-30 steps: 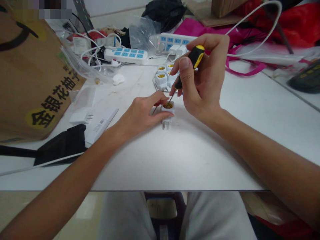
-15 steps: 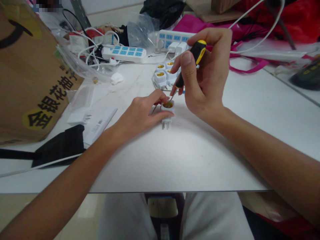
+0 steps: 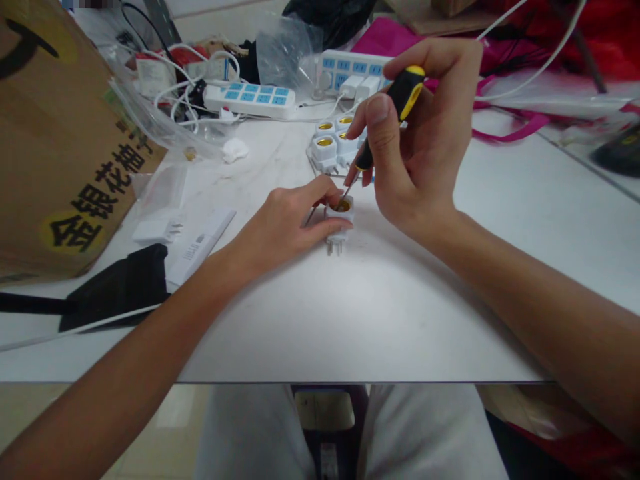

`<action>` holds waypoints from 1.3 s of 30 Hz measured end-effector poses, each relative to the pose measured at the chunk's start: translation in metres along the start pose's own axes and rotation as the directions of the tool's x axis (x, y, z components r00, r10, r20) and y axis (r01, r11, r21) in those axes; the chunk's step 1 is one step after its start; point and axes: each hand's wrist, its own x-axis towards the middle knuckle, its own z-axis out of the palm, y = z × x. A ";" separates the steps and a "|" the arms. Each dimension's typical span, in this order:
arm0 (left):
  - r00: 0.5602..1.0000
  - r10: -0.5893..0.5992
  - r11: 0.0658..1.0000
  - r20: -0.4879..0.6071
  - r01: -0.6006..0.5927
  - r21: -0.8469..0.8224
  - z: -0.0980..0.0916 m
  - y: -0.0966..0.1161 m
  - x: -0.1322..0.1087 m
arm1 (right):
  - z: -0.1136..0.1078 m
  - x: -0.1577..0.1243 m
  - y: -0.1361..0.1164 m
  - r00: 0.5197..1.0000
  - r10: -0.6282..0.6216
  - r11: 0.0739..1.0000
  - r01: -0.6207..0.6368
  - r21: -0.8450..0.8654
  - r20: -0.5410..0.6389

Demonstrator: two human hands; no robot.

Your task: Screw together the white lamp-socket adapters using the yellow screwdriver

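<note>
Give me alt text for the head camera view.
The right hand holds a small screwdriver, its tip in a white socket adapter that the left hand steadies on a white table. More adapters and a power strip lie beyond.

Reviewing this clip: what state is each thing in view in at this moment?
Left hand: fingers resting on the adapter, steadying it.
Right hand: pinching the screwdriver, raised over the adapter.
Screwdriver: black-and-yellow handle, tip at the adapter's brass opening.
Lamp socket adapter: white, pins pointing toward the person.
Other adapters: grouped together, openings facing up.
Farther power strip: two white plugs inserted.
Nearer power strip: sockets unoccupied.
</note>
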 end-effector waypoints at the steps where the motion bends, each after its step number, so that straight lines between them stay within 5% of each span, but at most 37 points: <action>1: 1.000 0.000 1.000 0.000 0.000 -0.003 0.000 0.000 0.000 | 0.000 0.001 -0.002 1.000 -0.003 1.000 0.003 -0.003 0.004; 21: 1.000 0.003 0.999 0.026 -0.004 0.037 -0.001 -0.003 -0.001 | -0.007 0.006 -0.013 0.983 0.035 0.990 -0.059 0.126 0.182; 29: 0.998 0.035 0.997 0.046 -0.038 0.064 -0.002 -0.004 -0.001 | -0.003 0.004 -0.027 0.994 -0.013 1.000 0.012 0.009 0.110; 39: 0.997 0.065 0.996 0.049 -0.068 0.062 -0.002 0.001 0.000 | 0.000 -0.002 -0.013 0.992 0.112 0.987 -0.118 0.109 0.057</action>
